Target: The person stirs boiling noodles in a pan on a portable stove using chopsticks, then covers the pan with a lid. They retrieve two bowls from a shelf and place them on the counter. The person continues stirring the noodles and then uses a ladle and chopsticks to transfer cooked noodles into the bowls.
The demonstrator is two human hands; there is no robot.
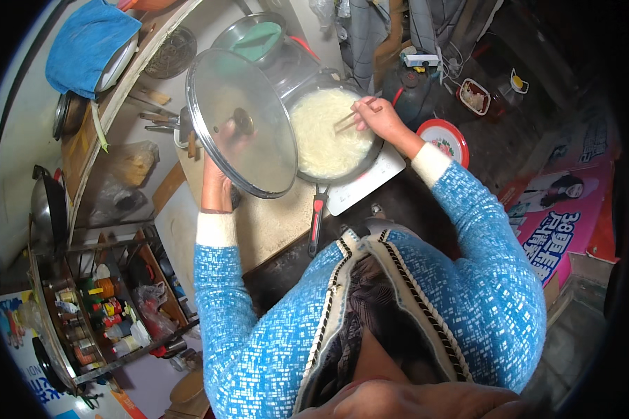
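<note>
My left hand (218, 174) holds a round glass lid (269, 157) with a metal rim, tilted up beside the pan. The fingers are partly behind the glass, close to the lid's centre knob (243, 121). Pale, whitish noodle-like strands in milky liquid (325, 129) fill a dark frying pan (360, 167), whose black and red handle (317, 220) points toward me. Over the pan's right side, my right hand (383, 120) grips a pair of brown chopsticks (346, 124). Their tips reach into the food.
Behind the lid stands a metal pot (220, 35) with a green object in it. A red-rimmed plate (444, 140) sits right of the pan. At left are a shelf of jars and bottles (108, 314), a wok (47, 209) and a blue cloth (91, 45).
</note>
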